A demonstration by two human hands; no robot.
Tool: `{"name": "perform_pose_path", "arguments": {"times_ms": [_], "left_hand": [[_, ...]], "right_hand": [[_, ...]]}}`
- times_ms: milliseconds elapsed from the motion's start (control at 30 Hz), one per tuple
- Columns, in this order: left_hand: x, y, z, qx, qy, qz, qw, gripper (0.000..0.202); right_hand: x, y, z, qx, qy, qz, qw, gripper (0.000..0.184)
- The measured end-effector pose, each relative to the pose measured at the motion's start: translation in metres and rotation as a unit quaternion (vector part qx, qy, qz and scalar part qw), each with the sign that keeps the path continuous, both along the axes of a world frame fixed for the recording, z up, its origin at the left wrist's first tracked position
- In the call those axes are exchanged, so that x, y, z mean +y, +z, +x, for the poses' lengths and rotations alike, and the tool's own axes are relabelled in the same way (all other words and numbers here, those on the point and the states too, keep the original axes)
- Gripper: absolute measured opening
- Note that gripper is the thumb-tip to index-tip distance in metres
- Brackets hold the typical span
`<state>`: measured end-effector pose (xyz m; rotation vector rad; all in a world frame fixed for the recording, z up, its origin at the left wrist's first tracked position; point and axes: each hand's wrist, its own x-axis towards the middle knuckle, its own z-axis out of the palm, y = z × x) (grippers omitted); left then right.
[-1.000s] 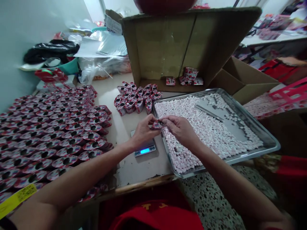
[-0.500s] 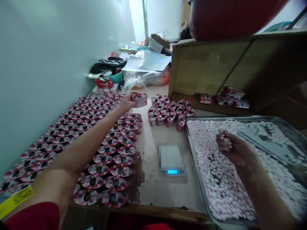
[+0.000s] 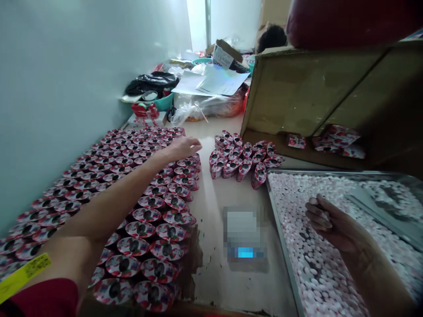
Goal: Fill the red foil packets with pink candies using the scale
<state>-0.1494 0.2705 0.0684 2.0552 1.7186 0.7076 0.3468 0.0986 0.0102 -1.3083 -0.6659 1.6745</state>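
My left hand point(image 3: 185, 148) reaches over the far right part of the rows of small red-and-white packets point(image 3: 145, 215). Its fingers stretch to the right with no packet in them. These packets stand upright with oval open tops. Over the metal tray point(image 3: 280, 229), my right hand point(image 3: 325, 220) is closed on a few small pinkish-white candies, one of them at the fingertips. Many loose candies point(image 3: 307, 185) of the same kind cover the tray. Between the rows and the tray lies a small scale point(image 3: 243, 224) with a lit blue display, partly blurred.
A separate cluster of packets point(image 3: 236, 158) stands in the middle of the table. Behind the tray, a cardboard box point(image 3: 297, 92) on its side holds several flat packets point(image 3: 339, 136). A flat scoop-like plate point(image 3: 380, 211) lies in the tray. Bags and papers point(image 3: 211, 81) are piled at the back.
My left hand has let go of the packet it held at the far end of the rows and come slightly nearer. My right hand stays closed over the tray. The view has shifted slightly.
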Motion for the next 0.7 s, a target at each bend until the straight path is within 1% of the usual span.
{"name": "perform_pose_path", "arguments": {"times_ms": [33,100,133,200,267,333,367,433,500,533,567,600,633,667,700], "left_hand": [[0.001,-0.002,0.013,0.011,0.0,-0.007,1.0,0.026],[0.006,-0.007,0.039,0.034,-0.012,-0.058,0.998,0.038],[0.009,-0.01,0.051,0.044,-0.015,-0.086,0.995,0.038],[0.017,-0.016,0.07,0.067,-0.023,-0.138,0.988,0.027],[0.023,-0.017,0.082,0.097,-0.021,-0.168,0.981,0.015],[0.024,-0.009,0.086,0.134,-0.008,-0.163,0.978,0.012],[0.023,0.0,0.086,0.154,0.003,-0.149,0.977,0.013],[0.014,0.025,0.084,0.194,0.024,-0.104,0.975,0.018],[-0.006,0.055,0.084,0.227,0.03,-0.05,0.972,0.028],[-0.021,0.069,0.087,0.24,0.021,-0.028,0.97,0.033],[-0.039,0.081,0.092,0.25,0.0,-0.014,0.968,0.036],[-0.06,0.088,0.101,0.258,-0.031,-0.01,0.966,0.038],[-0.084,0.09,0.112,0.261,-0.076,-0.017,0.962,0.038],[-0.109,0.086,0.126,0.264,-0.13,-0.034,0.955,0.033],[-0.133,0.078,0.141,0.265,-0.182,-0.053,0.945,0.024]], "right_hand": [[0.0,0.001,0.002,-0.002,-0.005,0.004,1.0,0.041],[-0.002,0.003,0.007,-0.008,-0.008,0.013,1.0,0.041],[-0.002,0.004,0.009,-0.01,-0.007,0.018,1.0,0.041],[-0.004,0.008,0.013,-0.013,-0.004,0.027,1.0,0.039],[-0.005,0.011,0.016,-0.011,-0.008,0.036,0.999,0.035],[-0.006,0.016,0.018,0.003,-0.024,0.038,0.999,0.031],[-0.006,0.018,0.018,0.015,-0.034,0.037,0.999,0.029],[-0.007,0.021,0.018,0.05,-0.055,0.027,0.997,0.025],[-0.008,0.022,0.018,0.096,-0.075,0.015,0.992,0.02],[-0.008,0.022,0.018,0.119,-0.086,0.011,0.989,0.019],[-0.009,0.021,0.019,0.143,-0.1,0.01,0.985,0.019],[-0.009,0.02,0.019,0.163,-0.114,0.012,0.98,0.02],[-0.008,0.018,0.019,0.176,-0.126,0.016,0.976,0.022],[-0.008,0.017,0.019,0.179,-0.137,0.024,0.974,0.024],[-0.009,0.016,0.02,0.165,-0.148,0.04,0.974,0.025]]}}
